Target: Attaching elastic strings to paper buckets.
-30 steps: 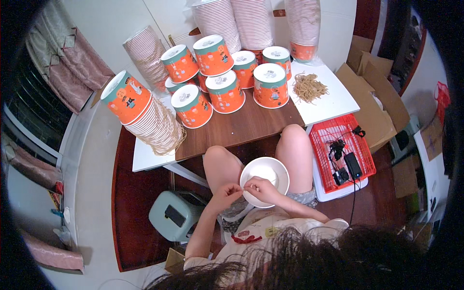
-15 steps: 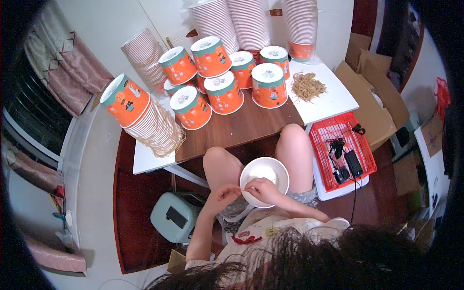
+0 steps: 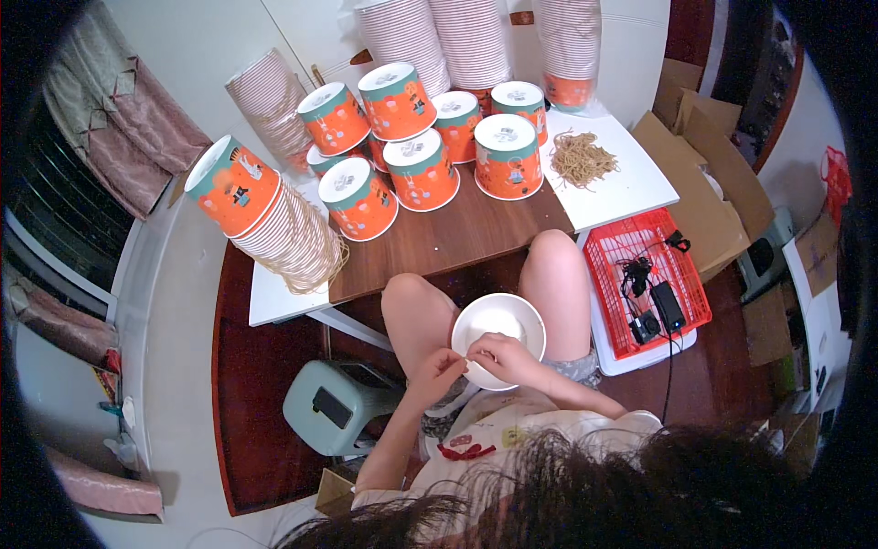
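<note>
A white paper tub (image 3: 528, 320) sits in my lap between my knees, its opening facing up. My left hand (image 3: 437, 375) is at the tub's left rim with its fingertips pinched together. My right hand (image 3: 505, 360) reaches over the tub's near side, fingers curled and thumb pressed in close to the left fingertips. A small pale bit shows between the two hands, too small to name. Several orange and green paper tubs (image 3: 421, 174) stand upside down on the brown and white table in front of me, some piled on others.
A leaning stack of tubs (image 3: 233, 188) at the left has tan bands looped around it. A heap of tan bands (image 3: 583, 160) lies at the table's right. Wrapped tub stacks (image 3: 402, 41) stand behind. A red basket (image 3: 604, 302) with cables is right; a pale green stool (image 3: 320, 407) is left.
My left hand has turned and moved slightly in toward the right hand, its fingers now pinched closer together. The right hand shifts only a little. The whole view has tilted slightly.
</note>
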Demonstrator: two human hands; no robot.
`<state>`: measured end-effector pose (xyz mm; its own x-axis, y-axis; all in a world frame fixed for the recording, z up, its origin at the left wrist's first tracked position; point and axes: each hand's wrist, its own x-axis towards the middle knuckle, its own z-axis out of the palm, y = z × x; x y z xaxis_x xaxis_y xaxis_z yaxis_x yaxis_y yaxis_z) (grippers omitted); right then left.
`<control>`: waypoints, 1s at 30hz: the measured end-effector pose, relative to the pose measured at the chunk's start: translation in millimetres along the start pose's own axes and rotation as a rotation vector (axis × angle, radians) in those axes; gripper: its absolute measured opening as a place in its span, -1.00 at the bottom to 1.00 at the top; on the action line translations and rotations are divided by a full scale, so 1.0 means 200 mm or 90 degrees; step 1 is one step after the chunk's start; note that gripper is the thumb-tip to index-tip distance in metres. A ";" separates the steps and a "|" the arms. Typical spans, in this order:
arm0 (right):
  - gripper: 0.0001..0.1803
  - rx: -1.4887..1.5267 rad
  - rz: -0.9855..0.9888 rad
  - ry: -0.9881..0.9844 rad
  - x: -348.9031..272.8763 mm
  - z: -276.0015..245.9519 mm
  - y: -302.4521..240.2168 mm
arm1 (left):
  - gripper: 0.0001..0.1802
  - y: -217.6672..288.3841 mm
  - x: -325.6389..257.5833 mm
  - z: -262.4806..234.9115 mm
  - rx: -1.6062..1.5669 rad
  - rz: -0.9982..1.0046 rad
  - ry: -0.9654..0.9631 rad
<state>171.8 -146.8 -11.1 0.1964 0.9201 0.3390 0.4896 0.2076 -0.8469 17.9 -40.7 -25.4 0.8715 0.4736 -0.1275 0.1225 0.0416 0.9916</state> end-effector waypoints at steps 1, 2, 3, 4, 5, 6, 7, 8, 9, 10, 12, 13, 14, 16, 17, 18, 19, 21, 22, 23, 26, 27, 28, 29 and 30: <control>-0.94 -0.012 -0.013 0.006 0.00 0.00 0.00 | -0.90 0.02 0.00 0.00 0.028 -0.002 0.012; -0.94 -0.012 -0.013 0.006 0.00 0.00 0.01 | -0.90 0.04 0.00 0.01 0.056 -0.004 0.024; -0.93 -0.022 -0.027 0.018 -0.01 0.00 0.01 | -0.90 0.05 0.00 0.01 0.056 -0.004 0.024; -0.92 -0.032 -0.042 0.029 -0.01 0.01 0.02 | -0.90 0.07 0.00 0.02 0.049 -0.002 0.044; -0.92 -0.031 -0.042 0.029 -0.01 0.01 0.03 | -0.89 0.07 0.00 0.03 0.042 -0.001 0.064; -0.91 -0.050 -0.064 0.047 -0.01 0.01 0.04 | -0.89 0.07 0.00 0.04 0.042 0.000 0.064; -0.91 -0.069 -0.086 0.065 -0.01 0.01 0.04 | -0.89 0.06 0.00 0.04 0.105 0.015 0.092; -0.91 -0.069 -0.087 0.065 -0.01 0.01 0.04 | -0.88 0.06 0.00 0.04 0.167 0.030 0.120; -0.92 -0.075 -0.080 0.071 -0.01 0.00 0.04 | -0.88 0.09 0.00 0.06 0.167 0.030 0.119; -0.92 -0.082 -0.073 0.076 -0.01 0.00 0.04 | -0.90 0.13 0.00 0.08 0.257 0.096 0.156; -0.92 -0.081 -0.066 0.084 -0.01 0.00 0.02 | -0.91 0.17 -0.01 0.11 0.347 0.164 0.192; -0.93 -0.079 -0.061 0.090 -0.01 -0.01 0.02 | -0.91 0.18 -0.01 0.11 0.423 0.208 0.215; -0.93 -0.080 -0.061 0.091 -0.01 0.00 0.02 | -0.92 0.19 -0.01 0.12 0.498 0.251 0.238; -0.92 -0.082 -0.061 0.099 -0.02 0.00 0.03 | -0.91 0.22 -0.01 0.12 0.533 0.264 0.237; -0.92 -0.082 -0.061 0.099 -0.02 0.00 0.03 | -0.90 0.24 -0.02 0.13 0.567 0.276 0.237; -0.92 -0.080 -0.061 0.104 -0.02 0.00 0.03 | -0.90 0.26 -0.02 0.13 0.567 0.276 0.236; -0.92 -0.078 -0.060 0.108 -0.01 0.00 0.02 | -0.90 0.27 -0.03 0.13 0.573 0.272 0.235; -0.92 -0.075 -0.056 0.106 -0.01 0.00 0.01 | -0.89 0.28 -0.03 0.13 0.580 0.269 0.233; -0.92 -0.072 -0.052 0.103 -0.01 0.00 0.01 | -0.90 0.28 -0.03 0.12 0.528 0.232 0.223; -0.92 -0.072 -0.052 0.104 -0.01 0.00 0.01 | -0.90 0.27 -0.02 0.12 0.476 0.195 0.212; -0.93 -0.083 -0.042 0.087 -0.02 -0.01 0.01 | -0.92 0.30 -0.03 0.12 0.362 0.124 0.203; -0.93 -0.093 -0.061 0.084 -0.01 -0.01 0.00 | -0.92 0.30 -0.03 0.11 0.362 0.124 0.203; -0.93 -0.103 -0.081 0.081 -0.01 -0.02 0.00 | -0.93 0.29 -0.02 0.10 0.319 0.116 0.182; -0.93 -0.103 -0.081 0.081 -0.01 -0.02 0.00 | -0.94 0.27 -0.02 0.10 0.277 0.107 0.161; -0.93 -0.116 -0.090 0.081 -0.01 -0.02 -0.01 | -0.94 0.26 -0.02 0.09 0.276 0.107 0.161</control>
<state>174.5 -150.1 -9.1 0.2148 0.8350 0.5067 0.6622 0.2568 -0.7039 29.4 -56.8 26.5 0.7608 0.6419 0.0956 0.2225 -0.3964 0.8907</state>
